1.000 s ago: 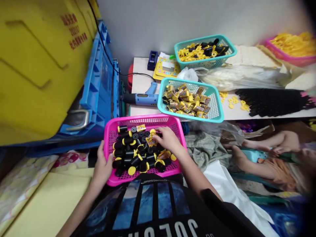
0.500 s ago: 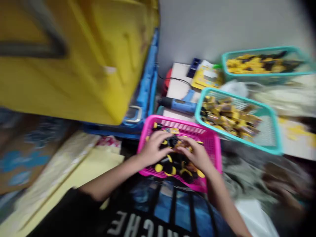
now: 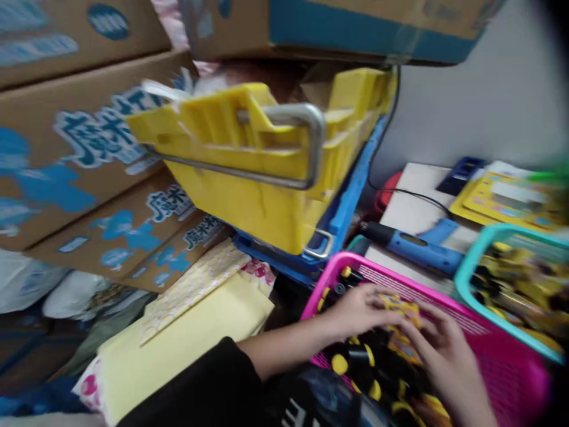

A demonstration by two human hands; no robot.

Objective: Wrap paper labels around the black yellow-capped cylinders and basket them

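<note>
A pink basket (image 3: pixel 448 317) on my lap holds several black and yellow cylinders (image 3: pixel 364 359) and small yellow packets. My left hand (image 3: pixel 355 308) reaches into it from the left, fingers curled over a yellow packet (image 3: pixel 400 307). My right hand (image 3: pixel 448 350) meets it from the right, fingers bent on the same packet. The picture is smeared by motion, so the exact grip is unclear.
A teal basket (image 3: pixel 480 249) of yellow wrapped pieces stands right of the pink one. A blue glue gun (image 3: pixel 418 248) lies on the white shelf behind. A yellow crate (image 3: pixel 249 172) on a blue crate and cardboard boxes (image 3: pixel 66 130) crowd the left. Yellow padding (image 3: pixel 178 338) lies at lower left.
The view has swung to the left, bringing the boxes and crate into sight. Both hands stay together inside the pink basket; a second ago the left hand held the basket's rim.
</note>
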